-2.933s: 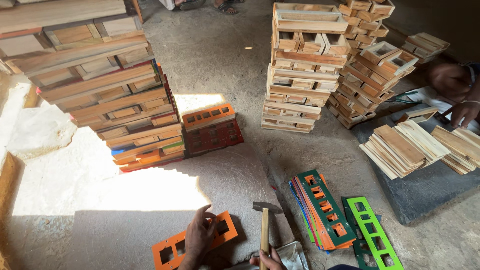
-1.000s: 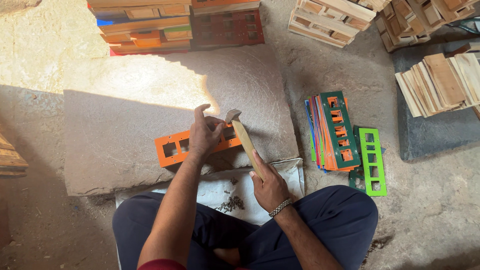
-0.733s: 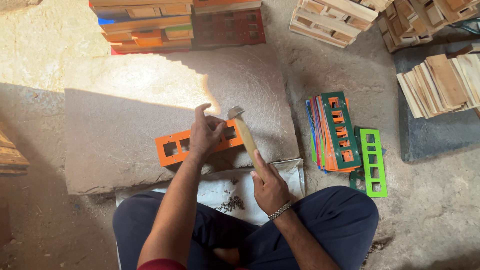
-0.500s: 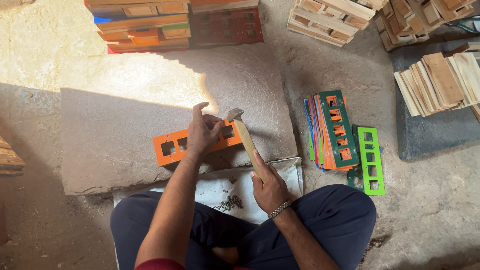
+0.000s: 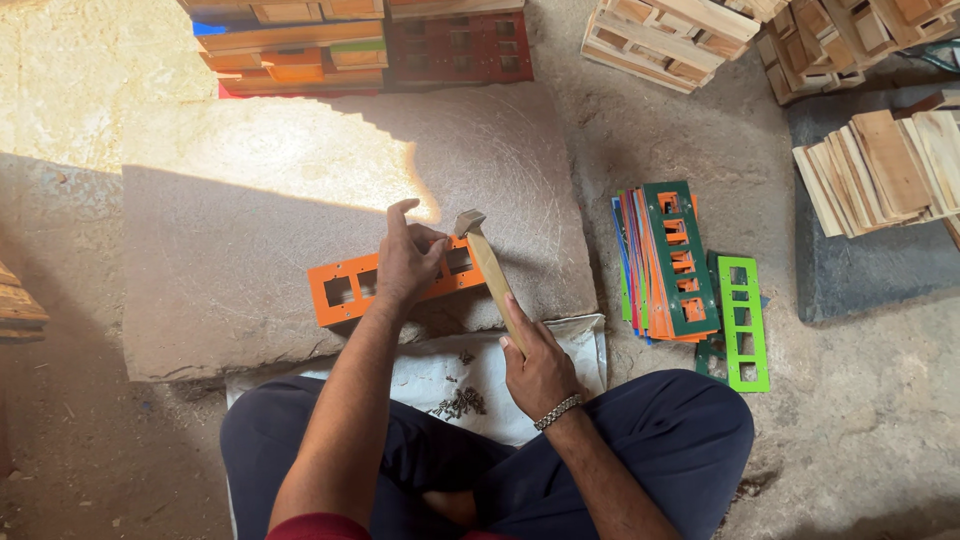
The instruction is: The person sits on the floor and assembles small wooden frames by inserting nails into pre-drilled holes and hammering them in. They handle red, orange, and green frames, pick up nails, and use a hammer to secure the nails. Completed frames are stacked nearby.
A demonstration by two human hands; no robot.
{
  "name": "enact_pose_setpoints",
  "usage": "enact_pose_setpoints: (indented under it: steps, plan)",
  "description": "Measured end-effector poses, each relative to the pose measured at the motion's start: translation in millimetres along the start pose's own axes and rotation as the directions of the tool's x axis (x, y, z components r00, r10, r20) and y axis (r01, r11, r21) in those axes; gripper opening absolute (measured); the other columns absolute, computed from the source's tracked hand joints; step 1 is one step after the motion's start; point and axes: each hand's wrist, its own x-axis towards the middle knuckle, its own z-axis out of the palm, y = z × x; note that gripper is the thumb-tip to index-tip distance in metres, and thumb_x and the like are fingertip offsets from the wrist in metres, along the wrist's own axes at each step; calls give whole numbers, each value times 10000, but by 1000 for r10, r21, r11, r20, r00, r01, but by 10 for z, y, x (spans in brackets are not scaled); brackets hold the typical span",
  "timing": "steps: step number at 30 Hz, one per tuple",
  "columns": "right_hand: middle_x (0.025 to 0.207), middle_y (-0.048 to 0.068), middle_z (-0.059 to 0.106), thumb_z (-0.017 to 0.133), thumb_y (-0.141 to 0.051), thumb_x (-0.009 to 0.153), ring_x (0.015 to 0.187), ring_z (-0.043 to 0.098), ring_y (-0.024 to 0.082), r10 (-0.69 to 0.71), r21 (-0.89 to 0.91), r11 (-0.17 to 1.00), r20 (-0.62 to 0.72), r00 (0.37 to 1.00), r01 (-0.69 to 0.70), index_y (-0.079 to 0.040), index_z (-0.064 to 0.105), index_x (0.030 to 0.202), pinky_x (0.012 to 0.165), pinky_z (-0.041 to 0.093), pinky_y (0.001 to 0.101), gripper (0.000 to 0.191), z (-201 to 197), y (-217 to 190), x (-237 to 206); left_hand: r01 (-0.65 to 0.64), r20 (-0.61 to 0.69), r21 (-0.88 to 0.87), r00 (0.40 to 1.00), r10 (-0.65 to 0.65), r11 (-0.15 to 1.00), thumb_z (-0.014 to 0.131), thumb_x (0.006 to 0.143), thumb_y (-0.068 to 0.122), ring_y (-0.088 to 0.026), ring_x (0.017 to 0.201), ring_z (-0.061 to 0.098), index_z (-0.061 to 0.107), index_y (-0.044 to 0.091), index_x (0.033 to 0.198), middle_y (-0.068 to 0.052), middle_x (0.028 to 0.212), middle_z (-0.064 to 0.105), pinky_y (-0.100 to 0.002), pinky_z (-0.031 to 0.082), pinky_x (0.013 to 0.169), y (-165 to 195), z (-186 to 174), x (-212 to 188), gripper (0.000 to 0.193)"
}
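Observation:
An orange wooden strip with rectangular cut-outs [image 5: 345, 289] lies on a flat stone slab [image 5: 250, 200] in front of me. My left hand [image 5: 408, 262] rests on the strip's right part, fingers pinched together, index finger raised. My right hand [image 5: 536, 366] grips the wooden handle of a hammer [image 5: 486, 262]. The metal hammer head hovers just above the strip's right end, close to my left fingertips. I sit cross-legged in dark blue trousers.
A white cloth [image 5: 440, 375] with a small heap of nails [image 5: 459, 403] lies on my lap side of the slab. Coloured cut-out strips [image 5: 668, 258] and a green one [image 5: 743, 318] lie at right. Wooden slats [image 5: 880, 170] and stacked crates [image 5: 300, 40] ring the floor.
The view has dropped from the crate stacks to the slab. Over the last second the hammer head has bobbed slightly above the strip's right end; my left hand stays on the strip.

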Motion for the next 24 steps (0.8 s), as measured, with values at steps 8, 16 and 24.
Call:
enact_pose_setpoints:
  steps: [8, 16, 24]
  plan:
    - [1288, 220, 681, 661, -161, 930, 1160, 694, 356, -51, 92, 994, -53, 997, 56, -175, 466, 1533, 934, 567, 426, 634, -18, 60, -79, -50, -26, -51, 998, 49, 997, 731, 870, 22, -222, 801, 740, 286, 90, 1417, -89, 976, 712, -377, 624, 745, -63, 29, -9, 709]
    - [1468, 229, 585, 632, -141, 982, 1326, 611, 329, -177, 132, 971, -156, 972, 198, -59, 433, 1538, 1049, 534, 395, 596, -197, -16, -9, -234, -7, 195, 971, 240, 952, 825, 816, 222, -212, 865, 696, 641, 105, 1120, -86, 996, 664, -384, 576, 807, -128, 64, 20, 374]
    - [1478, 206, 571, 631, -137, 958, 1326, 606, 317, -72, 189, 979, -57, 996, 82, -72, 437, 1533, 1037, 535, 389, 610, -71, 43, -51, -74, 27, 188, 997, 70, 979, 762, 902, 281, -164, 838, 714, 762, 123, 893, -34, 965, 676, -350, 576, 811, -11, 43, -17, 159]
